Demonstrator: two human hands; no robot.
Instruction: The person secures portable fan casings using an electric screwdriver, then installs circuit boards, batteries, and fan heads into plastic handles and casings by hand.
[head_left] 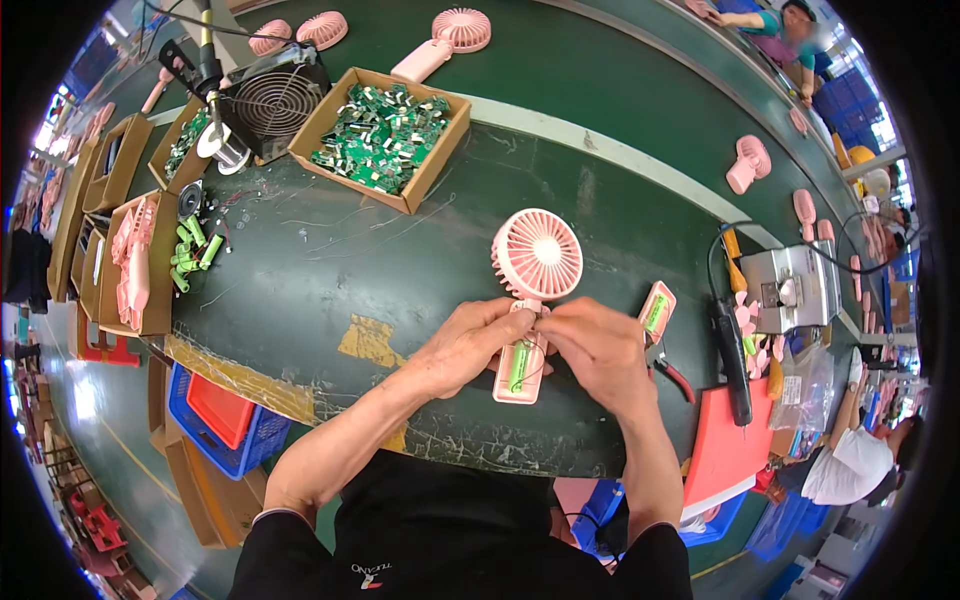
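Note:
A pink handheld fan (538, 253) lies in front of me with its round head away from me. Its handle is opened up, baring a green battery (520, 368) and thin dark wires. My left hand (468, 345) is closed on the left side of the handle, thumb near the neck. From the other side, my right hand (602, 350) pinches at the top of the handle just below the fan head. What sits between its fingertips is too small and covered to make out. Right of this hand rests a pink handle shell (656, 312) with a green battery in it.
A cardboard box of green circuit boards (383, 135) stands ahead, left of it a solder wire spool (224, 150). Loose green batteries (192, 250) lie at the left. Red-handled pliers (676, 380) and a black corded tool (732, 360) are at the right. Pink fans sit on the conveyor (590, 90).

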